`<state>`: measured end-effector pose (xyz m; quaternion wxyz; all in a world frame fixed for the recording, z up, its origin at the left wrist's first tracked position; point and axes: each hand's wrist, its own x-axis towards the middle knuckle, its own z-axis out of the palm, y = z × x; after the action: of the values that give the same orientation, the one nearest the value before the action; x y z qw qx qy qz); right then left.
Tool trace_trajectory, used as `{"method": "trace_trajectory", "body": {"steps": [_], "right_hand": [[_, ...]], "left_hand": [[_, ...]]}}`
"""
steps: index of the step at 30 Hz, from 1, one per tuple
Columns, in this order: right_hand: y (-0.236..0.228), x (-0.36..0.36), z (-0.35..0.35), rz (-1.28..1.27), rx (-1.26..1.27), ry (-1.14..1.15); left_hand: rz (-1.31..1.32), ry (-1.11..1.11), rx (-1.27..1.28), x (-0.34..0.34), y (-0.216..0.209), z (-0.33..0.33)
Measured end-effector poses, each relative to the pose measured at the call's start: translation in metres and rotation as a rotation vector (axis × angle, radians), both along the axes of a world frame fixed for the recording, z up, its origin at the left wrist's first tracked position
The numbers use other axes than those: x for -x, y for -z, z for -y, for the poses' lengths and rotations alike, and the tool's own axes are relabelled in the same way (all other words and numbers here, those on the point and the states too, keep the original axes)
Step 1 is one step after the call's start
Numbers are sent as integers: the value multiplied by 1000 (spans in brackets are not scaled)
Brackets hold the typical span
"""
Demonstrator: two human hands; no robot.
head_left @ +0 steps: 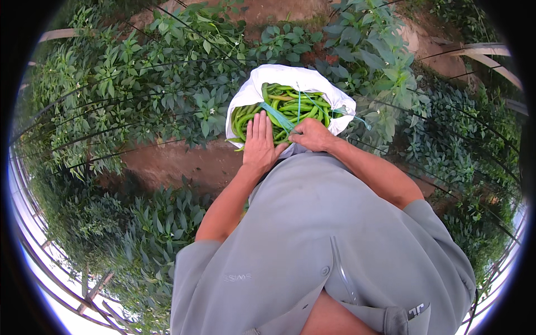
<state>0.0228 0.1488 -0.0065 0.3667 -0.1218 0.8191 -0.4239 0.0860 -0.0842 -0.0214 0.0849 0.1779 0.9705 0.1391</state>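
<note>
A white sack (339,97) stands wide at the mouth in front of me, filled with long green chili peppers (312,100). My left hand (259,139) lies flat on the peppers at the near left, fingers stretched out and close together. My right hand (312,135) is closed at the sack's near rim, its fingers curled on a teal plastic strap (276,116). That strap crosses the peppers diagonally, and thinner teal strands reach toward the sack's right side. My fingertips partly hide the strap's near end.
Leafy pepper plants (134,84) grow in rows on both sides, with more plants (379,50) beyond the sack. Thin dark lines (84,142) run through the foliage. Bare brown soil (173,164) shows between rows. Pale bars (486,50) stand at the right edge.
</note>
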Motion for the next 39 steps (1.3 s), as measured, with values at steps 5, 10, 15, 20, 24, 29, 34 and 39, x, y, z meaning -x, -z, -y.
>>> {"method": "trace_trajectory", "body": {"steps": [5, 10, 15, 20, 24, 29, 34, 39], "right_hand": [[-11, -4, 3, -20, 10, 4], [-13, -6, 6, -34, 45, -13], [-1, -3, 2, -139, -11, -79], [3, 7, 1, -139, -54, -33], [-19, 7, 5, 148, 102, 380], [-33, 4, 8, 379, 77, 568], [-36, 3, 27, 546, 49, 580], [-32, 4, 22, 256, -64, 340]], "left_hand": [[21, 15, 52, 1, 27, -1], [86, -16, 77, 6, 35, 1], [24, -14, 25, 6, 24, 5], [7, -22, -118, -1, -7, 9], [-81, -1, -179, -28, -31, 25], [-125, 35, -203, -56, -34, 46], [-170, 34, -188, -51, -23, 30], [-88, -21, -138, -28, -20, -1]]}}
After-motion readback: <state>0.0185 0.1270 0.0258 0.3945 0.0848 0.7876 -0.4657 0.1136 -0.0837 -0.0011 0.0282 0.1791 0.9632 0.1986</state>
